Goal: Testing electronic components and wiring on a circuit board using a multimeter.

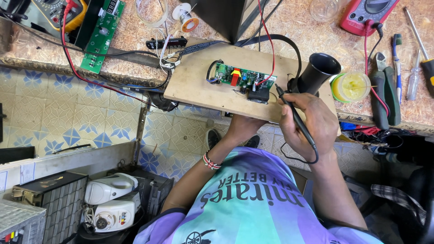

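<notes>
A small green circuit board lies on a thin wooden board that juts over the bench edge. My right hand grips a black soldering iron like a pen, its tip at the right end of the circuit board. My left hand reaches up under the wooden board's near edge and its fingers are hidden beneath it. A beaded bracelet circles my left wrist.
A black cone-shaped stand and a round yellow tin sit right of the board. Pliers, screwdrivers, a red multimeter, a long green circuit board and a solder spool lie on the bench. White appliances stand on the floor.
</notes>
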